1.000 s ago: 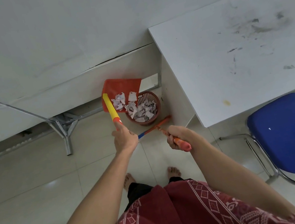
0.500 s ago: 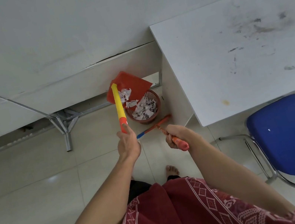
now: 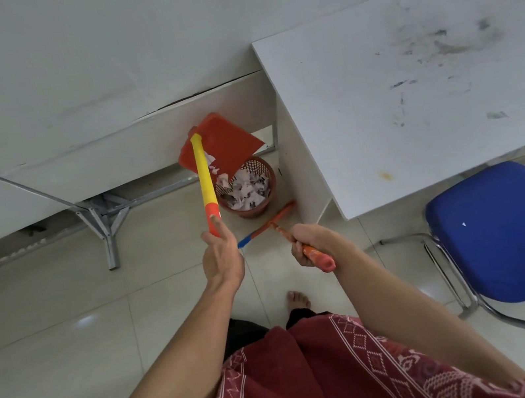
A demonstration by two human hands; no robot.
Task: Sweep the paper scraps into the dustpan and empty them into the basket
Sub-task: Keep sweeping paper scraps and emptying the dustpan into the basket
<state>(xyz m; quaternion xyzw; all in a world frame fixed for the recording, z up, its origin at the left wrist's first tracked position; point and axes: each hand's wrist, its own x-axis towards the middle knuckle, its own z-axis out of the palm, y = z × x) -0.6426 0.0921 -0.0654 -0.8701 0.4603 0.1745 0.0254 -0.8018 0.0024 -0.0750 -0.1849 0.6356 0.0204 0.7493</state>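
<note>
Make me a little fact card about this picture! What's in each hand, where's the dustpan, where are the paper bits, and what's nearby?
left hand: grips the dustpan by its yellow handle
right hand: grips the broom by its orange handle
dustpan: red, tilted over the basket
paper scraps: mostly in the basket, a few on the dustpan
basket: reddish mesh, beside the white table
nearby: blue chair
</note>
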